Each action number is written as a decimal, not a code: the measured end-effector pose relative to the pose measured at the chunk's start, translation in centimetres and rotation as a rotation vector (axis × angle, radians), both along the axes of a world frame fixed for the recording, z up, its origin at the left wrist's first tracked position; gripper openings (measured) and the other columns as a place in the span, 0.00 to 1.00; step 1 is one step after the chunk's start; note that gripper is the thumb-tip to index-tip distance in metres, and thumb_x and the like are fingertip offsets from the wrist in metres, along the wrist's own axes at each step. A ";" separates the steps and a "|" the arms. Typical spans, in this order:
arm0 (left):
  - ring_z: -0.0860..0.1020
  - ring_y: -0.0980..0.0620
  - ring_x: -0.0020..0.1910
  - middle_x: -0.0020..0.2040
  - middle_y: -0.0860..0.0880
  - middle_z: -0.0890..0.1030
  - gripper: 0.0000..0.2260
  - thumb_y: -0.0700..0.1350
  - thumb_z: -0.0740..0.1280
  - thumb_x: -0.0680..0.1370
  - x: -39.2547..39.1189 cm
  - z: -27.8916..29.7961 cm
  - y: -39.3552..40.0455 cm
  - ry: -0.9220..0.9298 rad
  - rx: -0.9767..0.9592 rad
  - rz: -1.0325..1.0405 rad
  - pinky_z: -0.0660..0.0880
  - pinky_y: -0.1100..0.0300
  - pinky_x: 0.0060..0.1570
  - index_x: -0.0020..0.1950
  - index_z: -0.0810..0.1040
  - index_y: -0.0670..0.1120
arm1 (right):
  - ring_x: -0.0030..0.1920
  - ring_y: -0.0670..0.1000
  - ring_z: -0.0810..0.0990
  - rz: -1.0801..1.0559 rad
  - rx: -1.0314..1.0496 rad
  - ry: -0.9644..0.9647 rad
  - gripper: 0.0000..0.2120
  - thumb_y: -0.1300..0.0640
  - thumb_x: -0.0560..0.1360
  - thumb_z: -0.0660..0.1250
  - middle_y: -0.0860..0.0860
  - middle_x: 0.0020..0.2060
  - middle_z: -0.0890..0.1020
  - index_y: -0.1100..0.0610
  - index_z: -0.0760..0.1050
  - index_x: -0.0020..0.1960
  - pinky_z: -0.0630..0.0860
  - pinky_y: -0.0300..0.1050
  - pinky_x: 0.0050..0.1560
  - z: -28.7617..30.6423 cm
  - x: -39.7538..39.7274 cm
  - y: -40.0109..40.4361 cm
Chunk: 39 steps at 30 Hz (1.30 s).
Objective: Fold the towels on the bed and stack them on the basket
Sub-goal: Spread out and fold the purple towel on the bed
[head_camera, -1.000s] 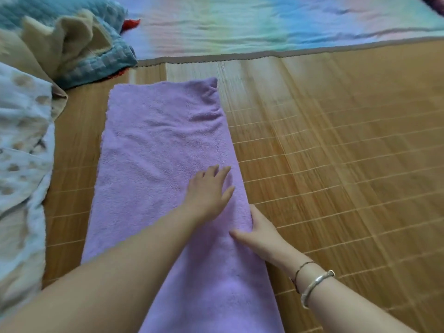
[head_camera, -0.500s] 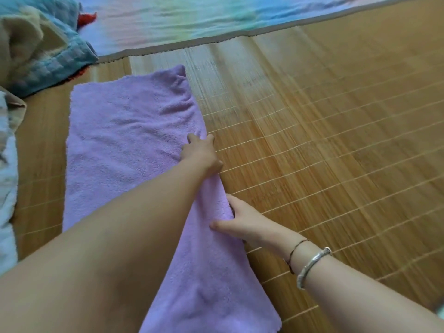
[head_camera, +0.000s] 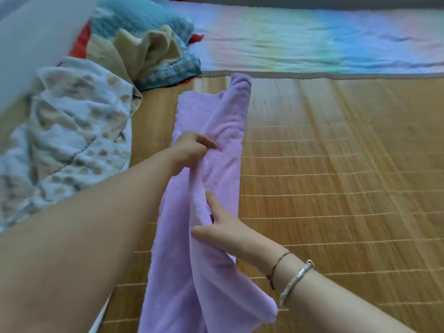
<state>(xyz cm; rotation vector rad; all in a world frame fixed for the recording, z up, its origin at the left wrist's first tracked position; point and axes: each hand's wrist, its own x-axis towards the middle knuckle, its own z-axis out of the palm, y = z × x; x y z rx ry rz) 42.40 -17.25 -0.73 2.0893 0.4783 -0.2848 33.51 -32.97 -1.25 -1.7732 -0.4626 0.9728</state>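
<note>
From the head view, the task looks to be at an early stage: the purple towel (head_camera: 216, 145) lies lengthwise on the bamboo mat (head_camera: 336, 188) that covers the bed, and its right long edge is lifted and being carried over toward the left for a lengthwise fold. The left hand (head_camera: 192, 150) has its grip clamped on the raised edge farther up, fingers curled round the cloth with the thumb on top. The right hand (head_camera: 223, 227) pinches the same edge nearer the person, thumb over the fabric and fingers beneath it; a silver bangle (head_camera: 296, 282) and a thin cord sit on that wrist. The fold is not yet laid flat, so this towel seems to need at least this fold finished, probably more, before stacking. To the left a heap of unfolded cloths (head_camera: 79, 131), white with tan spots, then beige and blue quilted pieces behind, suggests more folding remains. No basket appears in this view, so what it holds cannot be told.
</note>
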 end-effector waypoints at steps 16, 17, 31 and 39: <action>0.74 0.50 0.61 0.65 0.45 0.73 0.29 0.30 0.64 0.69 -7.0 -7.3 7.7 -0.094 -0.223 0.268 0.71 0.61 0.56 0.70 0.69 0.46 | 0.49 0.50 0.74 0.198 -0.307 -0.126 0.41 0.48 0.74 0.65 0.49 0.49 0.74 0.42 0.41 0.77 0.70 0.43 0.52 -5.6 -3.1 7.6; 0.74 0.50 0.60 0.65 0.47 0.73 0.33 0.33 0.66 0.67 -7.4 -7.1 7.6 -0.098 -0.227 0.273 0.72 0.62 0.54 0.72 0.66 0.47 | 0.48 0.50 0.73 0.194 -0.310 -0.104 0.41 0.44 0.75 0.64 0.48 0.46 0.74 0.43 0.41 0.77 0.70 0.43 0.52 -5.8 -3.0 7.5; 0.77 0.45 0.53 0.55 0.43 0.76 0.24 0.33 0.68 0.69 -22.3 -6.1 3.1 0.362 -0.320 0.398 0.77 0.49 0.47 0.63 0.68 0.47 | 0.49 0.54 0.79 0.126 -0.229 0.306 0.18 0.51 0.80 0.50 0.57 0.48 0.82 0.57 0.76 0.56 0.77 0.47 0.44 -2.4 -9.3 1.1; 0.76 0.46 0.56 0.58 0.45 0.76 0.25 0.40 0.75 0.66 -26.9 -6.3 1.8 0.433 -0.203 0.329 0.74 0.54 0.53 0.61 0.71 0.43 | 0.42 0.50 0.74 -0.442 -0.310 -0.297 0.07 0.53 0.76 0.64 0.49 0.40 0.75 0.56 0.70 0.43 0.74 0.54 0.45 -4.6 -10.2 -1.6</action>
